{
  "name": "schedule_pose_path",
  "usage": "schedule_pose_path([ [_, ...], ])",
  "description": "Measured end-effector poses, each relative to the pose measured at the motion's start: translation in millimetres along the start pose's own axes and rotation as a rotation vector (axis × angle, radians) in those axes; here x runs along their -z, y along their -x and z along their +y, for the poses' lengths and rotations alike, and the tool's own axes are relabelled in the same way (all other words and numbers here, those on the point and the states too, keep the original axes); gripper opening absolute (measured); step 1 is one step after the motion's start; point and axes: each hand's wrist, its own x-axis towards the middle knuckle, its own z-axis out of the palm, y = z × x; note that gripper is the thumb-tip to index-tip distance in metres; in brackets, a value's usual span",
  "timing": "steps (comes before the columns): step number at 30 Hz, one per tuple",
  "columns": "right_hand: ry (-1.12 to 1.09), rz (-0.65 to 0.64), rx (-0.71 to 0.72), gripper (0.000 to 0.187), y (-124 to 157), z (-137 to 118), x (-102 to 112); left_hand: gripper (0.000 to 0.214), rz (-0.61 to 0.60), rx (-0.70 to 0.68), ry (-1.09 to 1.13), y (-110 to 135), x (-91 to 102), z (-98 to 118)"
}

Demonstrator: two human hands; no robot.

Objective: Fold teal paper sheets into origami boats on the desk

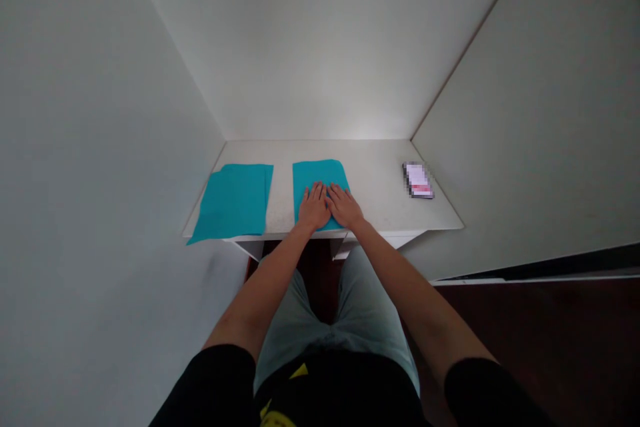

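Observation:
A teal sheet of paper (317, 173) lies in the middle of a small white table (380, 207). My left hand (314, 207) and my right hand (344, 205) both rest flat on its near part, side by side, fingers stretched out and pointing away from me. Neither hand holds anything. The near edge of this sheet is hidden under my hands. A stack of teal sheets (234, 201) lies at the table's left, with a corner hanging over the front edge.
A phone (418, 180) with a lit screen lies at the table's right. White walls close in the table on the left, back and right. Dark wooden floor (550, 347) shows below on the right.

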Motion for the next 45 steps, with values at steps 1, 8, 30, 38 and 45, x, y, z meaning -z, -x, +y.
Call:
schedule_pose_path([
  [1,0.054,-0.001,0.008,0.072,0.6,1.0,-2.0,0.069,-0.001,-0.001,0.0,0.6,0.7,-2.3],
  [8,0.173,0.049,-0.039,0.085,12.9,9.0,-5.1,0.087,0.047,0.006,-0.001,24.5,4.2,-29.5],
  [30,-0.177,0.011,0.108,0.089,77.5,58.8,42.4,0.031,0.157,-0.112,0.381,121.4,24.6,-62.3],
  [38,-0.656,0.26,0.172,0.094,131.4,43.1,97.8,0.051,0.329,-0.026,1.055,106.3,116.2,-37.0],
  [45,-0.829,0.259,0.143,0.094,106.7,-13.5,114.1,0.056,0.343,-0.016,1.242,90.3,172.6,-16.3],
])
